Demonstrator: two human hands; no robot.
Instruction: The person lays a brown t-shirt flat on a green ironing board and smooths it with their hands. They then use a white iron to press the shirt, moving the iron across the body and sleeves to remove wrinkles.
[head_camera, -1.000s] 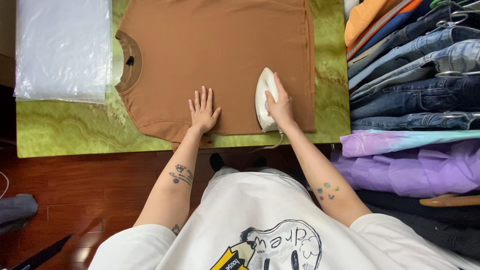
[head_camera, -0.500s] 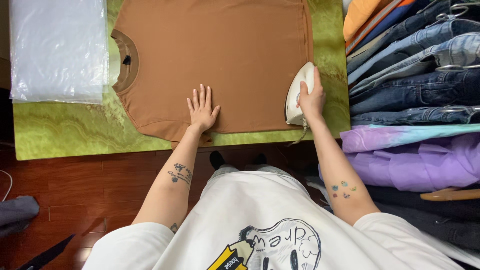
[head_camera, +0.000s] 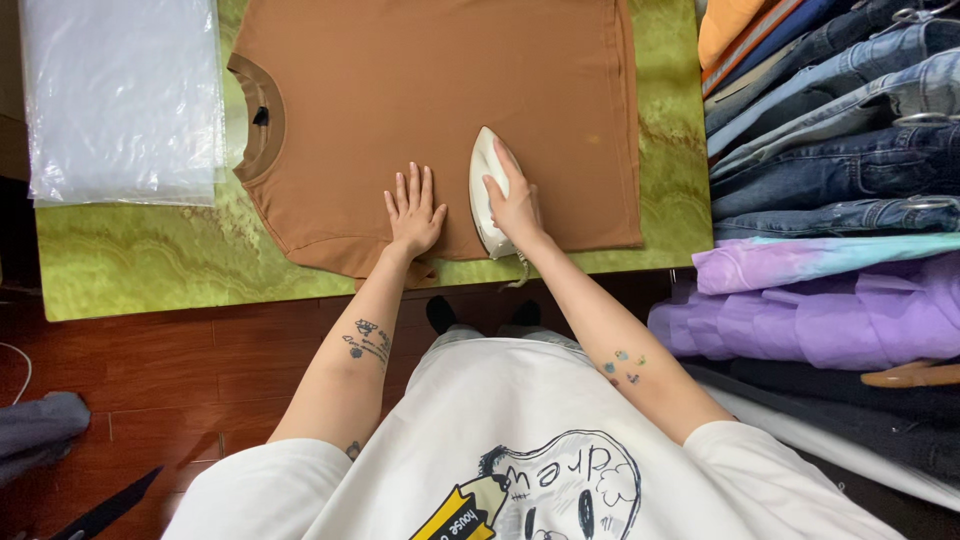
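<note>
- Fingers (head_camera: 410, 190) of the left hand (head_camera: 413, 215) lie spread and flat on the shirt (head_camera: 430, 90), holding nothing, pressing the cloth down near the table's near edge.
- Right hand (head_camera: 515, 200) is wrapped over the top of the iron (head_camera: 485, 195), fingers closed along its handle; the iron's tip points toward the far edge.
- Both hands sit just beside each other, the iron touching the shirt a little right of the left hand.
- Brown shirt is laid out flat across the middle of the table (head_camera: 150, 270), collar toward the left edge, hem toward the right edge, one sleeve hanging at the near edge below the left hand.
- As a judgement: the cloth looks mostly smooth across the far and right parts, so much of this face seems pressed; the strip by the near edge and the sleeve, where faint folds show, looks like what is left. Whether the other face is done cannot be told.
- Clear plastic bags (head_camera: 120, 100) lie stacked at the table's far left corner, apart from the shirt.
- Beyond the right edge hang jeans (head_camera: 840, 130) and purple garments (head_camera: 820, 300), well apart from the hands.
</note>
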